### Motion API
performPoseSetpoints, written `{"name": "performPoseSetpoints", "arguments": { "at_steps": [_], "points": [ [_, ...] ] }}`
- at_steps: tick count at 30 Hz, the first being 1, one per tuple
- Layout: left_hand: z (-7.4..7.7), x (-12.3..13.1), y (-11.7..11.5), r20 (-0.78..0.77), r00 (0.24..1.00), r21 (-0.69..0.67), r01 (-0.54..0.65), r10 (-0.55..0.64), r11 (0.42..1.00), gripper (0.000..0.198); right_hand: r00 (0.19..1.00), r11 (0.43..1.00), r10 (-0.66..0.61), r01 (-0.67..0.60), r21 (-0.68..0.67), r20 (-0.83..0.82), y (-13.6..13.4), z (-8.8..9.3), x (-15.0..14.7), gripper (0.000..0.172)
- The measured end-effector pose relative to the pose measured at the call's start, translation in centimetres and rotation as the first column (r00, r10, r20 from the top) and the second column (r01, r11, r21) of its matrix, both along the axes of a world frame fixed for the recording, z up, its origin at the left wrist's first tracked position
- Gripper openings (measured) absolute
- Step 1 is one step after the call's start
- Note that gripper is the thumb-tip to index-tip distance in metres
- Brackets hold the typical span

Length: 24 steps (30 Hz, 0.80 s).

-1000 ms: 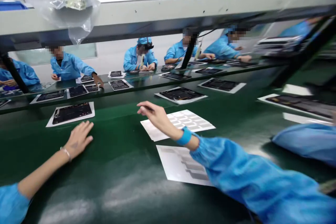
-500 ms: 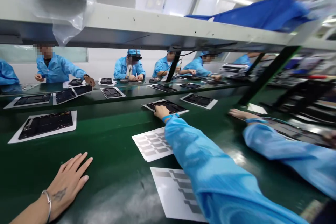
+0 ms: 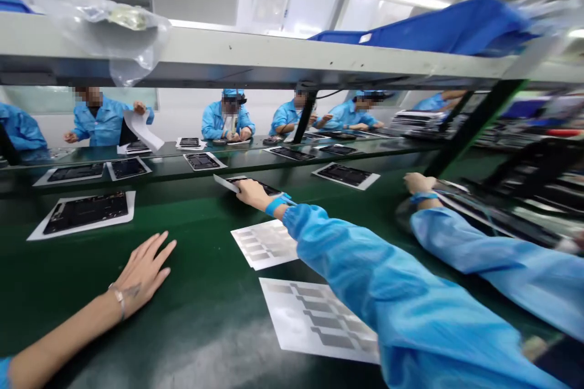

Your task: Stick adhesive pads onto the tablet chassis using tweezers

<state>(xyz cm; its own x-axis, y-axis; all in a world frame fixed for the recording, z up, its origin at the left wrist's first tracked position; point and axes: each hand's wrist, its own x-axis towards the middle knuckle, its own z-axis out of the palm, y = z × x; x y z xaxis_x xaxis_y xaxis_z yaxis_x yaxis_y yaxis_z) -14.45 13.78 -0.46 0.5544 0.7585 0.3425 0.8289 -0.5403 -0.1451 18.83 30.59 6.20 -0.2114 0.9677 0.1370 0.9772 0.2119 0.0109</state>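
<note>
My right hand (image 3: pixel 253 194), with a blue wrist strap and a blue sleeve, reaches forward onto a dark tablet-like panel (image 3: pixel 258 187). Its fingers pinch a white paper sheet (image 3: pixel 224 183), whose corner sticks out to the left, and they hide part of the panel. My left hand (image 3: pixel 143 273) rests flat on the green conveyor belt (image 3: pixel 191 298), fingers spread, holding nothing. A bracelet circles that wrist. The nearest thing to it is another dark panel on white paper (image 3: pixel 86 213), a short way ahead.
Two white sheets printed with grey label shapes (image 3: pixel 264 244) lie on the belt near my right arm. A co-worker's blue-sleeved arm (image 3: pixel 456 237) enters from the right. Several seated workers and panels lie beyond a low metal shelf (image 3: pixel 228 55) carrying blue bins.
My right hand has moved forward from above the label sheet onto the panel, and a white sheet corner now lifts beside it. My left hand has shifted little. The view has tilted upward.
</note>
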Motion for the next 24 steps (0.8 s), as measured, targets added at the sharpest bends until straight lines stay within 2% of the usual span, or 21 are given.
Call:
{"name": "performPoseSetpoints", "arguments": {
  "at_steps": [3,5,7,9,10,11,13,15,17,18,19,21,23,24],
  "points": [
    [3.2,2.8,0.3,-0.071,0.997,0.142,0.001,0.01,0.99,0.059,0.97,0.97,0.244,-0.244,0.0,0.007,-5.6,0.9,-4.2,0.018],
    [5.1,4.3,-0.8,-0.122,0.992,0.175,-0.022,0.044,0.984,0.063,0.903,0.903,0.429,-0.429,-0.028,-0.005,-10.5,1.0,-6.2,0.015],
    [6.3,5.1,-3.0,-0.209,0.976,0.138,-0.027,0.056,0.99,0.042,0.808,0.806,0.588,-0.59,-0.053,-0.043,-15.7,1.2,-7.1,0.016],
    [6.7,5.3,-6.5,-0.273,0.962,0.095,0.041,-0.014,0.995,0.016,0.621,0.633,0.77,-0.773,0.048,-0.148,-20.5,1.6,-6.6,0.022],
    [6.7,5.3,-8.5,-0.276,0.958,0.089,0.107,-0.078,0.99,0.016,0.548,0.578,0.808,-0.808,0.114,-0.216,-22.4,1.9,-6.0,0.025],
    [6.5,5.1,-10.6,-0.254,0.954,0.098,0.189,-0.159,0.977,0.02,0.503,0.563,0.813,-0.806,0.18,-0.292,-24.0,2.2,-5.1,0.027],
    [5.9,4.8,-14.8,-0.165,0.934,0.126,0.338,-0.317,0.933,0.026,0.476,0.62,0.764,-0.728,0.292,-0.435,-26.1,2.9,-2.9,0.029],
    [5.3,4.2,-18.3,-0.062,0.907,0.114,0.422,-0.417,0.9,0.028,0.508,0.757,0.636,-0.555,0.345,-0.58,-27.0,3.2,-0.4,0.024],
    [5.0,3.6,-20.7,0.009,0.89,0.042,0.455,-0.456,0.889,0.028,0.513,0.899,0.429,-0.319,0.299,-0.744,-27.1,2.9,2.1,0.018],
    [5.0,3.3,-21.4,0.037,0.883,-0.022,0.469,-0.468,0.883,0.026,0.48,0.951,0.305,-0.204,0.233,-0.823,-27.0,2.4,3.3,0.02],
    [5.2,3.1,-21.7,0.072,0.876,-0.098,0.483,-0.478,0.87,0.024,0.427,0.982,0.183,-0.112,0.15,-0.885,-26.8,1.6,4.5,0.025],
    [5.8,3.2,-21.2,0.143,0.851,-0.259,0.525,-0.506,0.811,0.021,0.305,1.0,-0.02,-0.014,-0.025,-0.952,-26.4,-0.2,6.5,0.036],
    [6.6,4.6,-19.0,0.174,0.814,-0.341,0.578,-0.554,0.742,0.024,0.218,0.99,-0.14,0.013,-0.141,-0.966,-25.8,-2.2,7.9,0.043],
    [6.9,5.8,-17.3,0.155,0.798,-0.341,0.596,-0.582,0.727,0.022,0.189,0.985,-0.171,0.017,-0.171,-0.967,-25.4,-3.1,8.3,0.044]
  ]
}}
